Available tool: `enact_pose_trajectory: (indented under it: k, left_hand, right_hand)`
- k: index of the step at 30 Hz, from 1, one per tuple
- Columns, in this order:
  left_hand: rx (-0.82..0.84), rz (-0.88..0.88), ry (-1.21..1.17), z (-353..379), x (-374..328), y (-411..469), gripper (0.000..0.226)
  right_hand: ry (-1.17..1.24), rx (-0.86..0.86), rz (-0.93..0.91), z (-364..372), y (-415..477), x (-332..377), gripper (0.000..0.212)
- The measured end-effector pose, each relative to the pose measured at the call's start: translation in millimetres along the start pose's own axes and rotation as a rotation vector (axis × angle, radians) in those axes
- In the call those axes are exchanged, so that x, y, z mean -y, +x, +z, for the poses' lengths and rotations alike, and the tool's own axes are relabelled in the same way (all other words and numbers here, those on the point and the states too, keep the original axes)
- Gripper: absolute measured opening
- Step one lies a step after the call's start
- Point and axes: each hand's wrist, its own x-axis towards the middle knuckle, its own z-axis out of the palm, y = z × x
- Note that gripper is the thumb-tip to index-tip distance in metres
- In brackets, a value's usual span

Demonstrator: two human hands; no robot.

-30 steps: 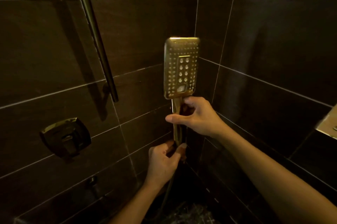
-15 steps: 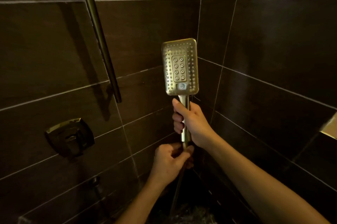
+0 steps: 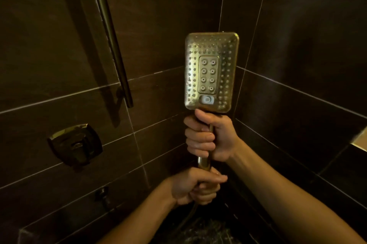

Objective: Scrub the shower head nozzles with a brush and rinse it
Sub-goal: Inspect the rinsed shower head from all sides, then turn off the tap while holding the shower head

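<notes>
- A dark valve handle (image 3: 76,145) sits on the tiled wall (image 3: 49,45) at left, with a slanted metal rail (image 3: 111,39) above it.
- Your left hand (image 3: 195,188) is clenched around the bottom of the handle where the hose (image 3: 186,217) joins.
- The gold shower head (image 3: 211,72) stands upright at centre, nozzles facing you.
- Your right hand (image 3: 210,137) is wrapped tight around its handle, directly above the left.

You are facing a dim corner where two walls of dark brown tiles (image 3: 59,35) with pale grout lines are meeting. A dark slide rail (image 3: 111,41) is slanting down the left wall, above a square metal valve handle (image 3: 76,145).
</notes>
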Motion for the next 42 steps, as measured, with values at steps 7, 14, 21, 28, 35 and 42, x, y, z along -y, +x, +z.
enact_pose_trajectory:
  k: [7,14,21,28,35,42]
  left_hand:
    - [-0.884,-0.036,0.091,13,13,8,0.015]
    - [-0.922,0.013,0.237,-14,-1,-10,0.019]
    - [-0.364,-0.014,-0.044,-62,1,-70,0.018]
    - [-0.719,-0.03,0.071,-132,14,-137,0.023]
    - [-1.173,-0.119,0.078,-244,53,-202,0.032]
    - [-1.48,-0.112,0.01,-306,65,-220,0.055]
  right_hand:
    - [-0.28,-0.511,-0.107,5,10,-16,0.045]
    - [-0.432,-0.748,-0.233,10,42,-31,0.038]
    - [-0.796,-0.465,-0.094,26,76,-54,0.038]
    - [-0.903,-0.701,-0.152,11,108,-88,0.025]
    - [-0.849,-1.07,-0.144,-43,102,-119,0.011]
    - [-0.754,-1.233,-0.045,-115,83,-139,0.025]
